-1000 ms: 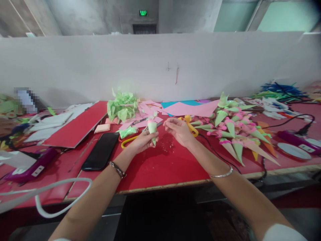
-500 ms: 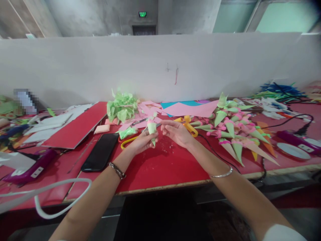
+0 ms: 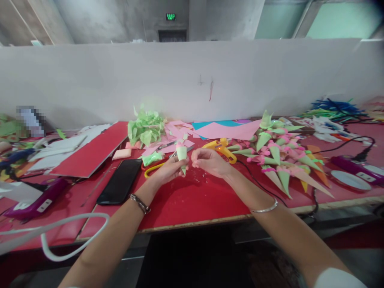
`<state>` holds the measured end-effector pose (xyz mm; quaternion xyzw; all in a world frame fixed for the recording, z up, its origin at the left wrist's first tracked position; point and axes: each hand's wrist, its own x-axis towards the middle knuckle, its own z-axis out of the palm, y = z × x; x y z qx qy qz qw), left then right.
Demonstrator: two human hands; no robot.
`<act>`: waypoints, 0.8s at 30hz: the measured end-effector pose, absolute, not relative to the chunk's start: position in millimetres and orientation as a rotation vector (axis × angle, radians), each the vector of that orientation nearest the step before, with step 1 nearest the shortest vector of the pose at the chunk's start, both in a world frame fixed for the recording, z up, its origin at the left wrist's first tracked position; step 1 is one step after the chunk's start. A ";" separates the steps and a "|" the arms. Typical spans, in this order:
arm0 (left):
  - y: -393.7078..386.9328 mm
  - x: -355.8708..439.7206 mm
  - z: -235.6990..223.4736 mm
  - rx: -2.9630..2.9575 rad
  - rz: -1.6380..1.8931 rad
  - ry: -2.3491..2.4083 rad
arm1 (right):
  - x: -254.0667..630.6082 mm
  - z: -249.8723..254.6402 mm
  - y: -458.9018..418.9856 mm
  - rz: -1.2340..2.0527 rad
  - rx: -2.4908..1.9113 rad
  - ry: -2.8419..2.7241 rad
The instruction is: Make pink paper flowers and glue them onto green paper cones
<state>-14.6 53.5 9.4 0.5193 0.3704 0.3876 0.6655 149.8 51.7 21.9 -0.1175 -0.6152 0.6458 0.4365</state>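
Observation:
My left hand (image 3: 171, 170) is closed around a small pale green paper cone (image 3: 181, 152), held upright with its point down and a pink band at its top. Just to the right of the cone, apart from it, is my right hand (image 3: 211, 163), its fingers curled and the thumb and fingertips drawn together. Whether anything sits in that pinch is too small to make out. A yellow glue gun (image 3: 222, 149) lies behind my right hand. Yellow-handled scissors (image 3: 150, 171) lie behind my left hand, partly hidden by it.
A heap of green and pink paper cones (image 3: 276, 150) covers the right side. Crumpled green tissue paper (image 3: 145, 126) and pink paper sheets (image 3: 228, 130) lie at the back. A black phone (image 3: 120, 182) and a red board (image 3: 93, 150) are on the left; a white dish (image 3: 351, 180) is far right.
My right hand's fingers have curled in from a more stretched pose, and its thumb and fingertips have come together. My left hand and the cone have hardly moved.

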 end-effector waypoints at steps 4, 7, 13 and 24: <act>51.5 -14.5 11.3 1.174 0.868 0.850 | 149.3 21.1 51.2 1.597 -0.374 -1.517; 51.0 -14.9 11.6 1.175 0.868 0.839 | 150.2 21.2 51.7 1.583 -0.380 -1.526; 51.0 -14.9 11.3 1.174 0.870 0.820 | 152.1 19.5 55.1 1.570 -0.387 -1.532; 46.3 -15.5 14.5 1.250 0.854 0.769 | 147.5 23.6 52.2 0.332 -0.646 -1.986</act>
